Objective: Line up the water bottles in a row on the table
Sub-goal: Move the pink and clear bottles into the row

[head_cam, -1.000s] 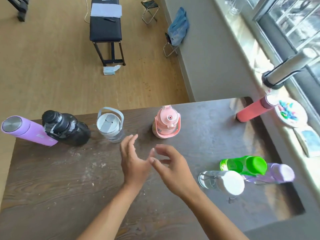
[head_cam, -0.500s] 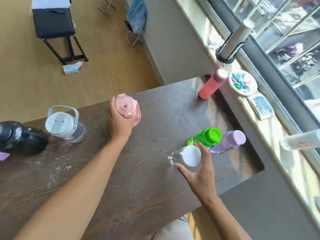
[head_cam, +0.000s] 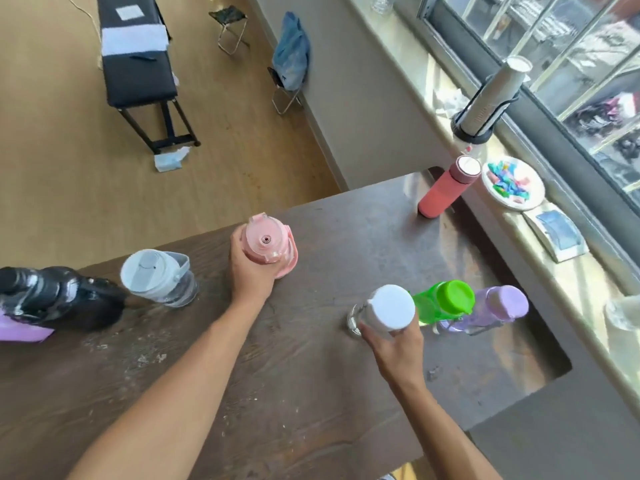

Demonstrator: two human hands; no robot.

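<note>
From the head camera, a dark wooden table (head_cam: 311, 393) with pale scuffs carries eight bottles, all upright. The left hand (head_cam: 247, 275) is wrapped around the near side of a pink bottle (head_cam: 268, 245) with a carry handle, fingers curled against its body, near the far edge of the table at its middle. The right hand (head_cam: 394, 344) grips a clear bottle with a white cap (head_cam: 388, 308) from the near side, thumb on its left and fingers reaching up around the cap; its base appears to rest on the table, though I cannot tell for sure. Just to the right of it stands a green bottle (head_cam: 445, 301), touching or almost touching it, and beside that a light purple translucent bottle (head_cam: 498, 306); these three form a short row toward the right end. A coral-red bottle (head_cam: 445, 192) stands apart in the far right corner. To the left of the pink bottle is a clear bottle with a grey-white lid (head_cam: 156, 277), then a black bottle (head_cam: 52, 297), blurred, with a lilac bottle (head_cam: 20, 329) pressed against its near left side at the frame edge. Along the windowsill (head_cam: 571, 271) to the right sits a plate of colourful bits (head_cam: 512, 183) and a stack of paper cups in a black holder (head_cam: 491, 95). A black bench (head_cam: 136, 71) stands on the wooden floor beyond.
</note>
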